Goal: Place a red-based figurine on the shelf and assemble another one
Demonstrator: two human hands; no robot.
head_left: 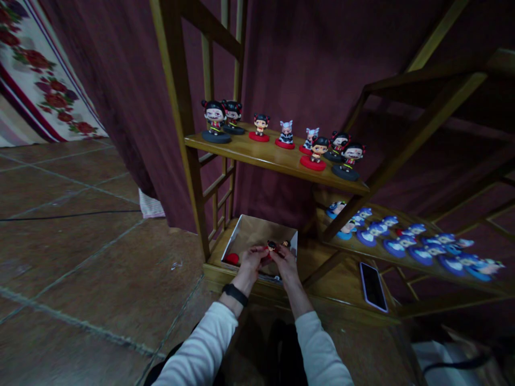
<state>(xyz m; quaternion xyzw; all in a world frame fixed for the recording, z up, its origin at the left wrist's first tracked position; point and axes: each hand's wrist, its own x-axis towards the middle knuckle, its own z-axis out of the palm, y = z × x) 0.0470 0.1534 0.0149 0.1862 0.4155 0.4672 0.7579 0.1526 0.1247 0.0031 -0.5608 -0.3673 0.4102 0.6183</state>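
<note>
Over an open cardboard box [255,231] on the lower shelf, my left hand [253,258] and my right hand [285,260] come together. Both are closed around a small black-haired figurine [271,246], its head showing between the fingertips. The fingers hide most of its lower part, where some red shows. Just beyond my right fingers, another dark-haired figurine [286,244] sits in the box. A round red piece [232,259] lies at the box's left side.
Several figurines on round bases, such as a black-haired one [215,117], stand on the upper shelf [257,153]. Blue-and-white figurines [374,229] fill a right-hand shelf. A phone [373,287] lies on the lower board. Wooden posts [183,161] frame the shelves; a dark curtain [132,107] hangs behind.
</note>
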